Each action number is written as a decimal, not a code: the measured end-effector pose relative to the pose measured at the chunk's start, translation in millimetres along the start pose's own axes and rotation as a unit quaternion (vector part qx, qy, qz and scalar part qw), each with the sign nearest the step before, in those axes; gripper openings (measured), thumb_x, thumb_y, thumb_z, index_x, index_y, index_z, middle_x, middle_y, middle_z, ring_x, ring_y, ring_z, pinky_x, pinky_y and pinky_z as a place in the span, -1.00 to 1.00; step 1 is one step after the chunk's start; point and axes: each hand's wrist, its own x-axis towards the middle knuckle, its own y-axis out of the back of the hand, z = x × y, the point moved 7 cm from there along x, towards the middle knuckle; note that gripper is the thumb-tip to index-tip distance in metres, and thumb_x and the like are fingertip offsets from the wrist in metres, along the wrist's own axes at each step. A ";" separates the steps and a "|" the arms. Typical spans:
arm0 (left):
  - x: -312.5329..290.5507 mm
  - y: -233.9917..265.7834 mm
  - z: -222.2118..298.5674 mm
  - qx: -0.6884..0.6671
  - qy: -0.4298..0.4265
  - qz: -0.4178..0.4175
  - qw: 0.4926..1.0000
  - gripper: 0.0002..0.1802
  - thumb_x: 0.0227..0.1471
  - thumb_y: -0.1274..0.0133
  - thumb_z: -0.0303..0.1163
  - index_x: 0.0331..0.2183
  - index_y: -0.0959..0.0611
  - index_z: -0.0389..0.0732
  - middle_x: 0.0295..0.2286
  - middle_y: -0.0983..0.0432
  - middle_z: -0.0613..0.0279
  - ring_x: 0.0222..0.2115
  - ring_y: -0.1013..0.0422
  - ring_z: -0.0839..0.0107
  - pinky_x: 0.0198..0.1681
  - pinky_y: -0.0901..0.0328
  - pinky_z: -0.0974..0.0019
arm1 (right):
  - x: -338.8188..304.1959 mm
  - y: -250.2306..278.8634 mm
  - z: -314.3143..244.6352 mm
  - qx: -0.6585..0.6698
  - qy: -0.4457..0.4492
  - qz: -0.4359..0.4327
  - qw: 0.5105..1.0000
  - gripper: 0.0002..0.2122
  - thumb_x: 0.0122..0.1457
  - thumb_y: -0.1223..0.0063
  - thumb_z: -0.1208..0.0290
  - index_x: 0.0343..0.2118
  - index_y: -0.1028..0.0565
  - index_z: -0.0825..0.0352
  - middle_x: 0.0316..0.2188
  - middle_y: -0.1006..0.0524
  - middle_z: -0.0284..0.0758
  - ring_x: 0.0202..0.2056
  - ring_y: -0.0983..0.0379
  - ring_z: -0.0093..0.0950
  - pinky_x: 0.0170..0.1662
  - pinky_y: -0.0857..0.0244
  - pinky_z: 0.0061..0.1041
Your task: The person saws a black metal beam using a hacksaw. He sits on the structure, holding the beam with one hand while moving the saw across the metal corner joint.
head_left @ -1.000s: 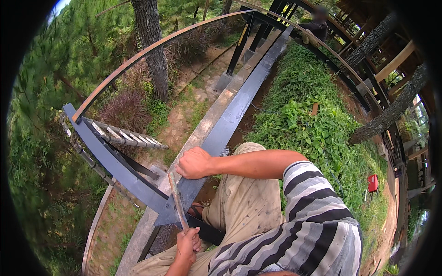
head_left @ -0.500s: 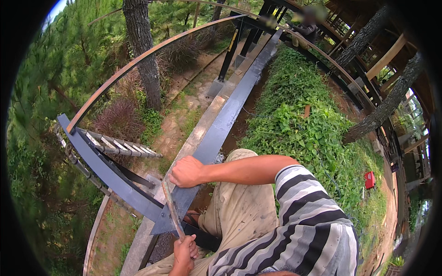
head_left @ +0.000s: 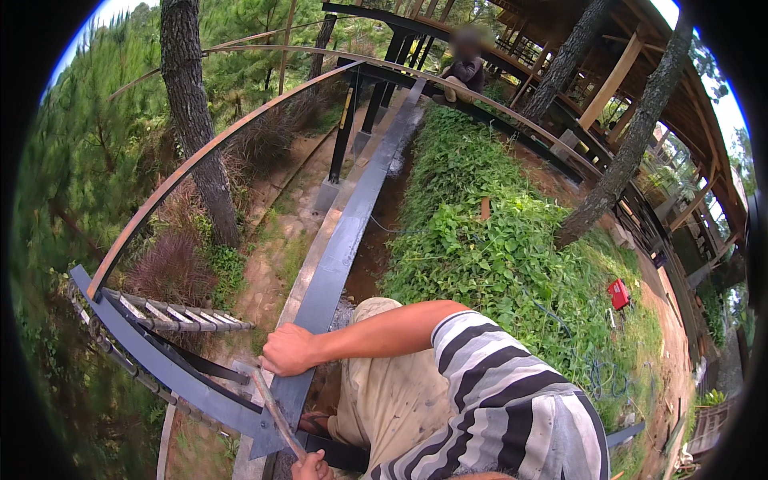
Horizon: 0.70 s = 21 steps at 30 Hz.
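My right hand [head_left: 290,350] is closed in a fist over the long dark grey metal beam [head_left: 352,232]. What lies inside that fist is hidden. A thin, worn, rust-coloured rod [head_left: 276,408] slants across the beam, its upper end close beside the right fist. Around its lower end, my left hand [head_left: 312,467] is wrapped, partly cut off by the picture's bottom edge. Left of the hands, a curved grey metal beam [head_left: 184,400] meets the straight one at a pointed corner.
A bamboo ladder [head_left: 176,318] leans under the curved beam. A brown-topped curved rail [head_left: 192,164] sweeps across to black posts. Leafy plants [head_left: 496,232] cover the mound at right, with a red box [head_left: 618,294] beyond. Another person [head_left: 466,72] sits at the far end.
My view has tilted up and turned right, so the scene has shifted left. Both hands stay at the beam's near end, and the left has sunk toward the lower edge.
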 end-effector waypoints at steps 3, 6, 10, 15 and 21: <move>0.8 1.8 -1.2 -0.004 0.002 -0.006 1.000 -0.56 0.15 -0.16 -0.30 -0.64 -0.30 0.01 -0.78 -0.09 0.48 -0.82 -0.04 0.57 -0.73 0.02 0.39 | 0.7 -0.5 1.5 0.005 -0.007 -0.005 1.000 -0.63 0.11 0.02 0.24 -0.66 -0.58 0.45 -0.61 -0.57 0.04 -0.48 -0.57 0.03 -0.28 -0.47 -0.05; -2.2 0.2 0.4 -0.008 -0.002 -0.009 1.000 -0.56 0.16 -0.16 -0.30 -0.64 -0.30 0.02 -0.78 -0.10 0.48 -0.82 -0.05 0.56 -0.73 0.01 0.39 | 0.7 0.3 0.9 0.005 -0.013 -0.012 1.000 -0.64 0.10 0.01 0.24 -0.65 -0.59 0.45 -0.60 -0.57 0.04 -0.47 -0.58 0.02 -0.27 -0.47 -0.06; -3.1 -1.1 0.4 -0.007 -0.002 -0.011 1.000 -0.57 0.18 -0.15 -0.30 -0.63 -0.31 0.02 -0.78 -0.09 0.47 -0.81 -0.05 0.56 -0.72 0.00 0.38 | 0.5 -0.4 2.5 0.002 -0.011 -0.012 1.000 -0.64 0.10 0.01 0.23 -0.64 -0.59 0.45 -0.60 -0.58 0.03 -0.47 -0.58 0.02 -0.27 -0.48 -0.06; 0.8 0.8 -2.5 -0.006 0.004 -0.002 1.000 -0.60 0.18 -0.15 -0.30 -0.61 -0.32 0.02 -0.78 -0.08 0.49 -0.81 -0.03 0.56 -0.72 0.03 0.38 | 0.5 -3.7 4.4 -0.001 -0.006 -0.003 1.000 -0.57 0.17 0.01 0.16 -0.64 -0.59 0.45 -0.61 -0.57 0.02 -0.49 -0.56 0.04 -0.30 -0.46 -0.05; -7.8 -6.9 6.3 -0.008 0.002 0.008 1.000 -0.61 0.15 -0.16 -0.30 -0.60 -0.33 0.02 -0.78 -0.07 0.51 -0.81 -0.02 0.59 -0.72 0.06 0.39 | 1.1 -1.3 2.8 -0.002 -0.010 -0.025 1.000 -0.62 0.13 0.02 0.21 -0.62 -0.60 0.44 -0.59 -0.59 0.02 -0.47 -0.59 0.01 -0.27 -0.48 -0.07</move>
